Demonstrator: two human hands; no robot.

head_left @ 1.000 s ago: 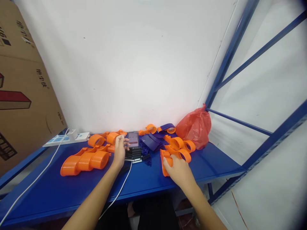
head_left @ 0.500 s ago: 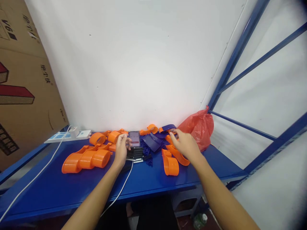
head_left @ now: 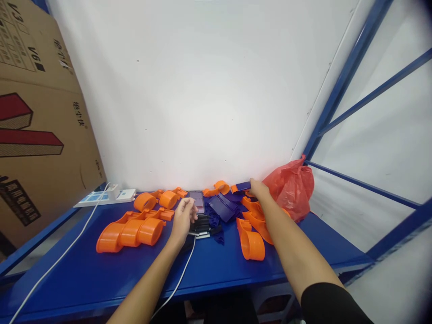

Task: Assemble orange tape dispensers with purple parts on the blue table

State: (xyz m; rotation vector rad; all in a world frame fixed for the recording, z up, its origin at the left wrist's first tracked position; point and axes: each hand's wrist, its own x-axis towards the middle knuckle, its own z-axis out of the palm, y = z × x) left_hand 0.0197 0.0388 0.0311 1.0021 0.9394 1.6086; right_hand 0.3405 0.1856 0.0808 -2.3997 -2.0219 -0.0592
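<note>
My left hand (head_left: pixel 184 218) rests at the left edge of a phone (head_left: pixel 197 201) lying on a small stack of dark flat pieces (head_left: pixel 201 225); its fingers are curled and pinched beside the screen. My right hand (head_left: pixel 259 189) reaches to the back of the blue shelf (head_left: pixel 101 270), fingers closed on a purple and orange part (head_left: pixel 241 186) near the wall. Purple flat parts (head_left: pixel 224 208) lie between the hands. Orange ring-shaped parts (head_left: pixel 251 243) sit under my right forearm.
A long row of joined orange rings (head_left: pixel 130 231) lies at the left. A red plastic bag (head_left: pixel 292 189) stands at the back right. A white power strip (head_left: pixel 104 196) and its cable (head_left: pixel 57 261) run along the left. A cardboard box (head_left: pixel 33 126) leans at far left.
My right hand left the orange part at the front and reached back to the purple and orange part by the wall. My left hand stayed by the phone.
</note>
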